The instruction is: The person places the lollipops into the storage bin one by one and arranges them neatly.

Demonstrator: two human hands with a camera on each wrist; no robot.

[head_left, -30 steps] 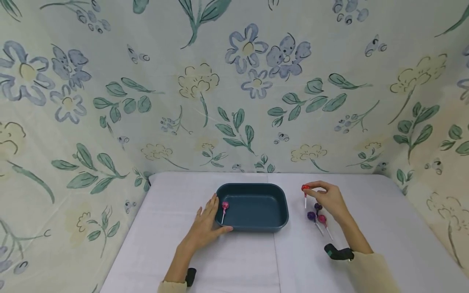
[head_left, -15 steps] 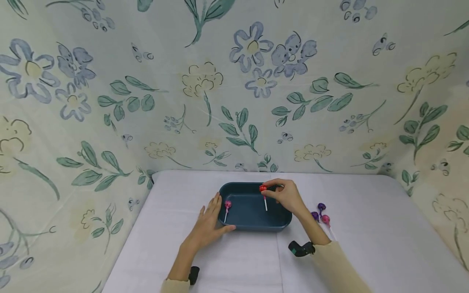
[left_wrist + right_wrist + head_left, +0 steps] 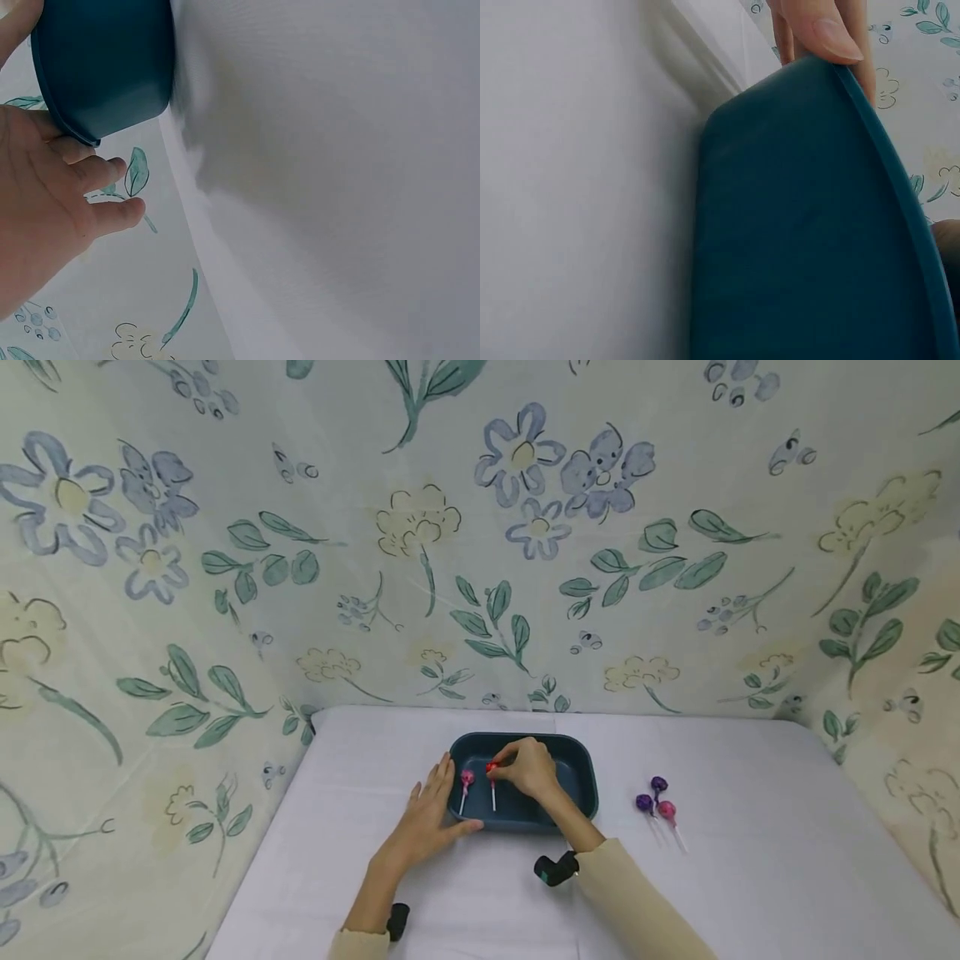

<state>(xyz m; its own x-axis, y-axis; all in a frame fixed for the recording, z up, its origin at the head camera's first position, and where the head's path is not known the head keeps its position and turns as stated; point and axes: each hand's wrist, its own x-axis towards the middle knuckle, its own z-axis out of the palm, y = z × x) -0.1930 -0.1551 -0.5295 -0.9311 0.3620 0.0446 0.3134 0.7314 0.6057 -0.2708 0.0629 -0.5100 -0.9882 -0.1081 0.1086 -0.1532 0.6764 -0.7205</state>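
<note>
A dark teal rectangular tray (image 3: 573,777) stands on the white-covered table. My left hand (image 3: 427,818) rests along its left side, fingers extended at the rim and thumb at the front corner; the left wrist view shows the tray's outer wall (image 3: 109,60) beside the palm. Inside the tray, near the left end, lies a pink lollipop (image 3: 467,777). Just right of it, my right hand (image 3: 531,767) pinches a red lollipop (image 3: 492,768) by its candy head, white stick pointing toward me. In the right wrist view the tray wall (image 3: 795,210) hides most of that hand.
To the right of the tray, two purple lollipops (image 3: 644,803) and another pink lollipop (image 3: 667,810) lie close together on the white cloth (image 3: 750,860). A floral-printed fabric backdrop (image 3: 337,610) rises behind the table and along both sides.
My right hand has carried the red lollipop leftward from beside the loose lollipops, over the tray's right part, to a place beside the pink one. The left hand has stayed at the tray.
</note>
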